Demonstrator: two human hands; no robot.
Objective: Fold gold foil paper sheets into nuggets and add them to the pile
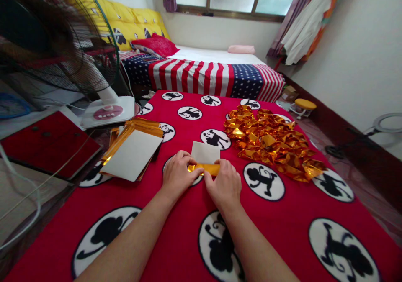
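A sheet of gold foil paper lies in front of me, its white back (205, 151) facing up and its near edge rolled or folded over into a shiny gold strip (211, 169). My left hand (179, 171) grips the left end of that strip, thumb along the near side and fingers curled over it. At the other end my right hand (223, 182) pinches the strip in the same way. Both thumbs almost meet at the middle. To the left is a stack of flat gold paper sheets (133, 152), the top one white side up. Many folded gold paper pieces (266, 139) are heaped on the right.
The red cloth (176, 240) with monkey prints covers the surface under my hands. A standing fan (108, 106) is at the back left, beside a dark red panel (50, 139). Beyond stands a bed (204, 75); a yellow stool (305, 104) and a ring light (387, 123) are on the right.
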